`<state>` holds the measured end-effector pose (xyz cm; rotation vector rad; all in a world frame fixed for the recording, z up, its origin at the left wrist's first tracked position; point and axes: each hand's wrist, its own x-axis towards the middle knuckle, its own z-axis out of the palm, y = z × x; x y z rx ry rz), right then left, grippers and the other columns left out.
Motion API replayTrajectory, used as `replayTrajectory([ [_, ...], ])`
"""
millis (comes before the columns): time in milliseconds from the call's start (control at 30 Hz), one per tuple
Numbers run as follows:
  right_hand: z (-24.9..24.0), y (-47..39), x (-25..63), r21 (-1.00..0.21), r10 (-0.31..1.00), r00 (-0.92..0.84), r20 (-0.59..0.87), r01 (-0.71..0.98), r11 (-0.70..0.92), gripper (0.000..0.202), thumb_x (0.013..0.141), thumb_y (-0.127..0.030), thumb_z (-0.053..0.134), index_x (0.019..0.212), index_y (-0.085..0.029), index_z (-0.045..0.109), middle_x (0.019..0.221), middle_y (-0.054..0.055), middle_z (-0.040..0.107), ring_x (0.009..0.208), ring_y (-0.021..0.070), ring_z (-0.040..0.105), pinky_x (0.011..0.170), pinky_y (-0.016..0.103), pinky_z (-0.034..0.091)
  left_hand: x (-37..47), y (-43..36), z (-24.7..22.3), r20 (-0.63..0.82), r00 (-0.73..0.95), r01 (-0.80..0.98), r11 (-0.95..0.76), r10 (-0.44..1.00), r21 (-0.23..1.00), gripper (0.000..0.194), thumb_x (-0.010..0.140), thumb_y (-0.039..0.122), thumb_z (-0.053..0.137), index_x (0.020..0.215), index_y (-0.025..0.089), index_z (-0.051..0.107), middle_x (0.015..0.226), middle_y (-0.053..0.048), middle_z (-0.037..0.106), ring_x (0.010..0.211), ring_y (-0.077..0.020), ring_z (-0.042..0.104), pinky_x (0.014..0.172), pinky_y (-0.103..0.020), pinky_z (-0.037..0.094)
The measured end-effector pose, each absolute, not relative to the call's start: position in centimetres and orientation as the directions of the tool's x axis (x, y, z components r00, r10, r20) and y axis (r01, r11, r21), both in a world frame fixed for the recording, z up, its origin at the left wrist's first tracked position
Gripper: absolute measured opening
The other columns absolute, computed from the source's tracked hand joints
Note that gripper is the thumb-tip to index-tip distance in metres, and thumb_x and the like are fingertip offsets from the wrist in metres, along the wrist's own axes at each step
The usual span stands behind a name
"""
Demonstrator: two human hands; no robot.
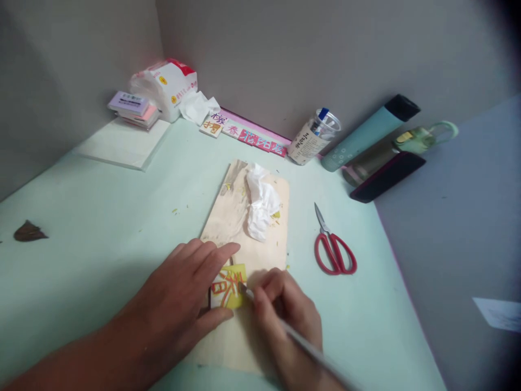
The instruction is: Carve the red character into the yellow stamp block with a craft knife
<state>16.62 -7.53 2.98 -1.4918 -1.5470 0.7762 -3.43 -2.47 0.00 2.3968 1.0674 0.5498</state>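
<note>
A small square yellow carving block (236, 296) with an orange-red character cut on it lies on a wooden board (266, 255). My left hand (189, 288) steadies this block from the left, thumb at its near edge and fingers along its far side. In my right hand (287, 307) is a slim metal carving knife (301, 339), held like a pen. The knife's tip touches or hovers just over the block's right part; which one, I cannot tell. A crumpled white tissue (260, 203) and yellow shavings are farther up the board.
Red-handled scissors (334, 255) lie right of the board. Along the back are a tissue pack (169, 84), small lettered blocks (260, 139), a plastic cup (311, 136) of tools, a teal bottle (366, 133) and a green bottle (378, 160). A dried leaf (30, 232) sits far left.
</note>
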Motion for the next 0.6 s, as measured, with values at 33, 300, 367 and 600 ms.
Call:
replayTrajectory([
  [33,2.8,-7.8,16.6,-0.762,0.962,-0.052,0.268,0.599,0.245,0.028,0.098,-0.014,0.053,0.073,-0.025,0.048,0.066,0.001,0.061,0.056,0.0158,0.050,0.051,0.028,0.040,-3.4,-2.4,0.0,0.177,0.619,0.578,-0.596,0.765,0.557,0.077,0.090,0.030,0.071,0.154,0.031,0.028,0.130,-0.007,0.063,0.119,-0.0314,0.060,0.104,-0.045,0.049],
  [300,2.6,-8.8,16.7,-0.178,0.698,-0.619,0.360,0.689,0.702,0.031,0.095,0.003,0.048,0.084,-0.024,0.061,0.067,0.003,0.063,0.062,0.0208,0.052,0.057,0.035,0.042,-3.6,-2.4,0.2,0.195,0.640,0.554,-0.622,0.743,0.554,0.068,0.095,0.031,0.063,0.154,0.030,0.028,0.134,-0.007,0.063,0.122,-0.0317,0.060,0.106,-0.046,0.049],
  [367,2.4,-8.6,16.7,-0.321,0.777,-0.482,0.405,0.721,0.614,0.029,0.097,-0.001,0.049,0.081,-0.025,0.055,0.066,0.002,0.060,0.059,0.0191,0.051,0.055,0.033,0.040,-3.4,-2.5,0.2,0.210,0.617,0.574,-0.617,0.758,0.538,0.073,0.090,0.026,0.068,0.152,0.029,0.029,0.134,-0.008,0.062,0.123,-0.0331,0.058,0.107,-0.048,0.047],
  [600,4.2,-7.2,17.5,-0.889,0.988,0.045,0.147,0.444,0.113,0.017,0.095,-0.017,0.063,0.080,-0.024,0.059,0.071,-0.002,0.062,0.060,0.0143,0.055,0.052,0.025,0.042,-2.8,-2.6,0.7,0.184,0.594,0.557,-0.565,0.783,0.609,0.056,0.083,0.017,0.073,0.133,0.026,0.049,0.115,-0.005,0.061,0.107,-0.0313,0.059,0.093,-0.047,0.050],
])
